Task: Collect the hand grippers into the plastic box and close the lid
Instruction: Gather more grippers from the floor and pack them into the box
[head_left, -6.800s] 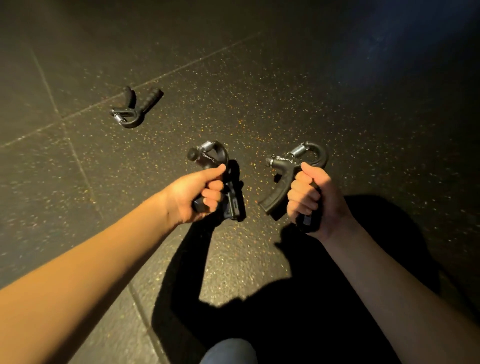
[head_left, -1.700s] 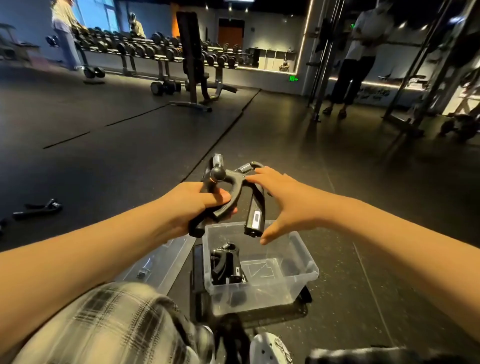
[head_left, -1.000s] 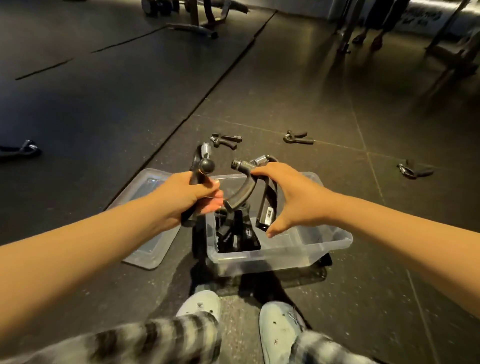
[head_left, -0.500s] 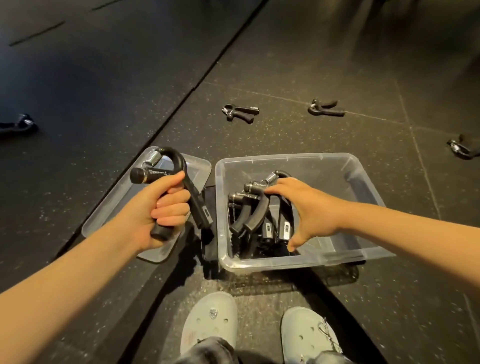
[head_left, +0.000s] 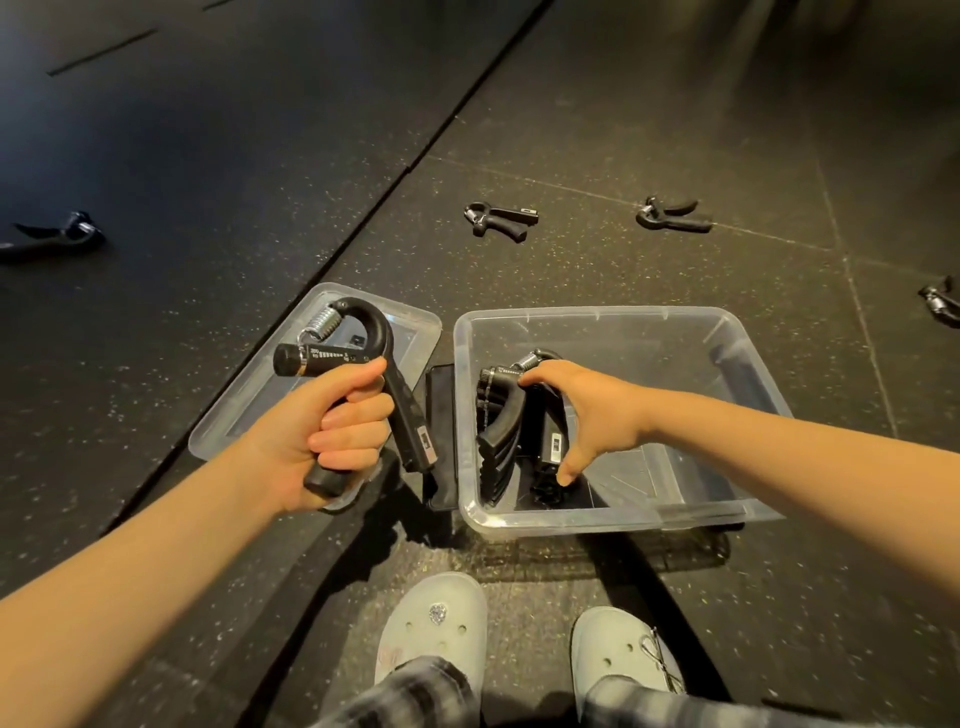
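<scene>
A clear plastic box (head_left: 623, 314) stands open on the dark floor in front of my feet. Inside it, at the left, several black hand grippers (head_left: 496, 441) stand packed together. My right hand (head_left: 592, 410) reaches into the box and holds the rightmost stacked gripper (head_left: 550, 441) between thumb and fingers. My left hand (head_left: 322, 431) grips another black hand gripper (head_left: 374, 332) by one handle, spring end up. It hovers above the clear lid (head_left: 244, 410), which lies flat to the left of the box.
Loose hand grippers lie on the floor: one (head_left: 498, 221) beyond the box, one (head_left: 670, 215) further right, one (head_left: 940, 304) at the right edge, one (head_left: 52, 239) far left. A flat black object (head_left: 439, 415) lies between lid and box. My pale shoes (head_left: 431, 623) stand just before the box.
My view tipped down from the gym room to the box. My right hand lowered its gripper into the box against the others. My left hand drew its gripper left, over the lid.
</scene>
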